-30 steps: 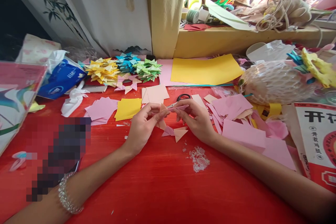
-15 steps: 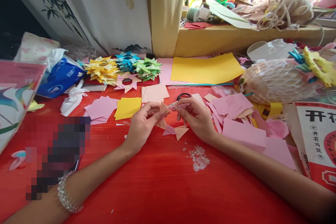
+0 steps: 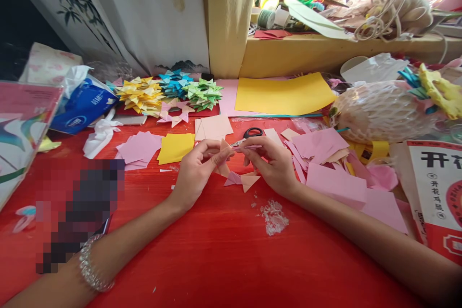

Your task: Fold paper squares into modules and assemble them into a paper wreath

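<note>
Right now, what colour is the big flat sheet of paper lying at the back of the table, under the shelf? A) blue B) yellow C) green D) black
B: the big sheet of paper behind both hands on the red table is plain yellow.

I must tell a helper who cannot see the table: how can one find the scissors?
Start at the large yellow sheet lying at the back of the red table. Just in front of its left corner, behind the right hand, lie the scissors. Their black loop handle stands out among the pink paper scraps.

Small folded pink paper [image 3: 241,147], pinched aloft
</note>
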The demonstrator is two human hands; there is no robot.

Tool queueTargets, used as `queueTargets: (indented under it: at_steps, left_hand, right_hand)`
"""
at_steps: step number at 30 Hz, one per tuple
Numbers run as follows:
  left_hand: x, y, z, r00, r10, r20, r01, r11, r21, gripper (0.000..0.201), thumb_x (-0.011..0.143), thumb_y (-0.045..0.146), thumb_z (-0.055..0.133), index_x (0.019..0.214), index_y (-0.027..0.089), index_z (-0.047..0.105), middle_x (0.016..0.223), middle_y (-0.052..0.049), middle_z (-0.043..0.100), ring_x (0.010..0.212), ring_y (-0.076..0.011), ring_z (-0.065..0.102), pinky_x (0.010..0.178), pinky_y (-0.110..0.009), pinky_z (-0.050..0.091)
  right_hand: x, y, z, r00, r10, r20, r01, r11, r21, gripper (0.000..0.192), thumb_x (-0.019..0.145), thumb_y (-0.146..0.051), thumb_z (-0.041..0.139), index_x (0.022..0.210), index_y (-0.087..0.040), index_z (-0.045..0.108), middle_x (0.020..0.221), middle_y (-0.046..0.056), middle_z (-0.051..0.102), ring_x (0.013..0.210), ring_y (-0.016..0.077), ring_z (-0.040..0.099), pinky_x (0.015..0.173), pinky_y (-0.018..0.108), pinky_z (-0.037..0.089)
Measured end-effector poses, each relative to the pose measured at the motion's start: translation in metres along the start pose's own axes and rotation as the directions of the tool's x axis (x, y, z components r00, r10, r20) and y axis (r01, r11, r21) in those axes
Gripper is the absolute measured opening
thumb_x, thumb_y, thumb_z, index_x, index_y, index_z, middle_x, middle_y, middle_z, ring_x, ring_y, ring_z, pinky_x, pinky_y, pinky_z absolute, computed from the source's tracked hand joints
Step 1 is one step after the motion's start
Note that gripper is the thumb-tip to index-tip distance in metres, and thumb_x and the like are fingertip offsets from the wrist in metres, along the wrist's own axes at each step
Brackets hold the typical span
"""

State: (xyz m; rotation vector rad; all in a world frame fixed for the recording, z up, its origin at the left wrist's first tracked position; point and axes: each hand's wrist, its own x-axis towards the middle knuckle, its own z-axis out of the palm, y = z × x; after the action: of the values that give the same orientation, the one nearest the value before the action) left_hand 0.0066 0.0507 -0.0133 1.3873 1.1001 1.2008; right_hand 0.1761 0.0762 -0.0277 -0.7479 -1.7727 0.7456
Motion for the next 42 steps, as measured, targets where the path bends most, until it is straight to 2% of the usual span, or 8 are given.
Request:
queueTargets:
  at_steps: [11, 17, 23, 28, 32, 34, 38, 42]
  left_hand:
    - [0.0000, -0.0002, 0.0002, 1.000, -0.018, -0.012, 0.018, 1.000, -0.009, 0.015, 0.082, 0.033, 0.060, 0.088, 0.019, 0.060, 0.074, 0.000, 0.067, 0.087, -0.0176, 0.066, 0.079, -0.026, 0.048]
    - [0.0002, 0.0005, -0.0001, 1.000, -0.021, -0.005, 0.021, 1.000, 0.007, 0.016, 0.082, 0.034, 0.060, 0.087, 0.019, 0.060, 0.073, 0.000, 0.066, 0.085, -0.0173, 0.065, 0.075, -0.025, 0.048]
    - [0.0000, 0.0011, -0.0004, 1.000, -0.023, -0.003, 0.023, 1.000, 0.005, 0.015, 0.082, 0.034, 0.060, 0.085, 0.019, 0.060, 0.082, -0.001, 0.066, 0.085, -0.0165, 0.065, 0.077, -0.025, 0.047]
    - [0.0004, 0.0008, -0.0005, 1.000, -0.019, 0.002, 0.019, 1.000, 0.000, 0.015, 0.082, 0.033, 0.060, 0.085, 0.019, 0.059, 0.074, 0.000, 0.065, 0.082, -0.0167, 0.064, 0.074, -0.025, 0.046]
    - [0.0007, -0.0005, 0.0002, 1.000, -0.013, 0.015, 0.013, 1.000, 0.007, 0.014, 0.082, 0.033, 0.059, 0.085, 0.019, 0.059, 0.063, 0.003, 0.061, 0.064, -0.0130, 0.061, 0.066, -0.024, 0.045]
    - [0.0006, -0.0006, 0.0007, 1.000, -0.016, 0.015, 0.016, 1.000, 0.006, 0.015, 0.081, 0.033, 0.060, 0.084, 0.019, 0.060, 0.063, 0.003, 0.061, 0.059, -0.0115, 0.059, 0.064, -0.024, 0.045]
    - [0.0006, 0.0007, 0.0016, 1.000, -0.019, -0.012, 0.019, 1.000, -0.007, 0.017, 0.080, 0.035, 0.061, 0.084, 0.018, 0.061, 0.074, -0.001, 0.066, 0.070, -0.0143, 0.062, 0.072, -0.026, 0.047]
    - [0.0008, 0.0020, 0.0019, 1.000, -0.013, -0.015, 0.013, 1.000, -0.011, 0.017, 0.081, 0.035, 0.060, 0.084, 0.018, 0.060, 0.073, -0.002, 0.067, 0.078, -0.0168, 0.063, 0.078, -0.028, 0.047]
  right_hand:
    - [-0.0020, -0.0012, -0.0005, 1.000, -0.028, -0.011, 0.027, 0.998, -0.064, 0.009, 0.086, -0.017, 0.054, 0.094, -0.019, 0.058, 0.081, 0.001, 0.062, 0.060, 0.0073, 0.058, 0.048, 0.021, 0.047]
    - [-0.0028, 0.0001, -0.0004, 0.995, -0.098, -0.022, 0.094, 0.987, -0.129, 0.012, 0.086, -0.013, 0.053, 0.095, -0.019, 0.059, 0.086, 0.002, 0.064, 0.064, 0.0080, 0.059, 0.054, 0.022, 0.051]
    - [-0.0030, 0.0012, -0.0006, 0.991, -0.136, -0.019, 0.131, 0.978, -0.165, 0.015, 0.086, -0.010, 0.052, 0.094, -0.019, 0.060, 0.086, 0.003, 0.065, 0.066, 0.0089, 0.060, 0.054, 0.021, 0.051]
    - [-0.0015, 0.0004, -0.0008, 0.996, -0.084, -0.008, 0.083, 0.992, -0.096, 0.014, 0.086, -0.012, 0.052, 0.093, -0.019, 0.061, 0.086, 0.002, 0.065, 0.063, 0.0074, 0.058, 0.051, 0.020, 0.049]
    - [0.0008, 0.0008, -0.0014, 0.999, 0.000, 0.037, -0.001, 1.000, 0.029, 0.011, 0.086, -0.013, 0.054, 0.090, -0.019, 0.061, 0.082, 0.000, 0.064, 0.058, 0.0054, 0.055, 0.052, 0.019, 0.048]
    - [0.0022, 0.0010, -0.0017, 0.996, 0.063, 0.063, -0.070, 0.991, 0.117, 0.009, 0.086, -0.015, 0.054, 0.090, -0.020, 0.061, 0.080, -0.001, 0.063, 0.056, 0.0054, 0.054, 0.053, 0.020, 0.047]
    - [0.0041, 0.0011, -0.0018, 0.988, 0.147, 0.048, -0.154, 0.957, 0.246, 0.006, 0.086, -0.022, 0.055, 0.090, -0.020, 0.058, 0.083, 0.001, 0.064, 0.055, 0.0068, 0.055, 0.051, 0.022, 0.047]
    - [0.0041, 0.0009, -0.0014, 0.985, 0.168, 0.034, -0.171, 0.944, 0.281, 0.007, 0.085, -0.024, 0.056, 0.089, -0.019, 0.056, 0.080, 0.001, 0.064, 0.055, 0.0069, 0.054, 0.046, 0.020, 0.045]
